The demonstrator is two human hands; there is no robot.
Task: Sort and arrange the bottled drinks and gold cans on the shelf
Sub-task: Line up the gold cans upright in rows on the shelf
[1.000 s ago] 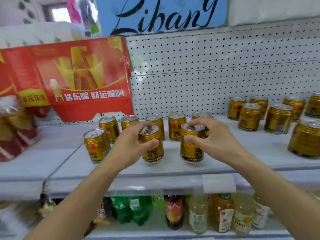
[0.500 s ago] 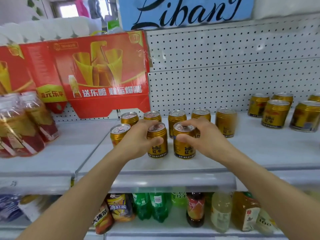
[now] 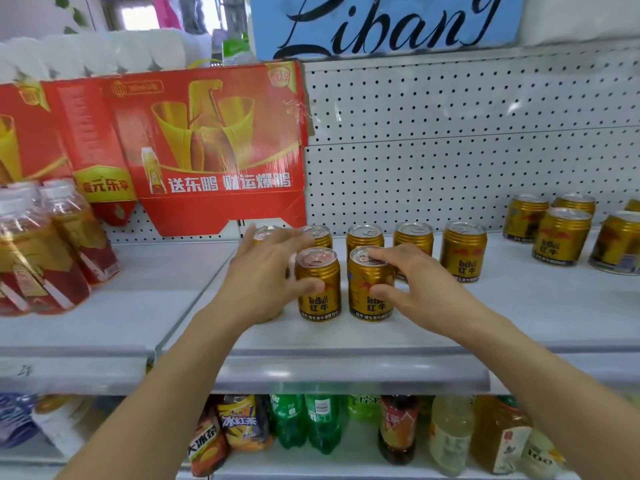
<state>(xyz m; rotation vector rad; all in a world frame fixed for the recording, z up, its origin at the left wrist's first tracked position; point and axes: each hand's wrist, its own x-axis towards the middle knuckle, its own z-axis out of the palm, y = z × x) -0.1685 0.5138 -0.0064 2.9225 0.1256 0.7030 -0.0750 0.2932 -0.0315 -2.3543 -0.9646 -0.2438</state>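
Two gold Red Bull cans stand side by side at the front of the grey shelf. My left hand has its fingers spread above the back row, with its thumb resting against the left front can. Its palm partly hides another can further left. My right hand pinches the right front can, index finger on the lid and thumb on the label. Behind them runs a row of gold cans. A loose group of gold cans stands at the far right.
A red cardboard carton leans on the pegboard at the back left. Shrink-wrapped bottled drinks sit on the left shelf section. Green, amber and pale bottles fill the shelf below.
My left hand's fingers have lifted off the left front can and spread out; only the thumb still touches it. The right hand keeps its hold. My view has shifted left.
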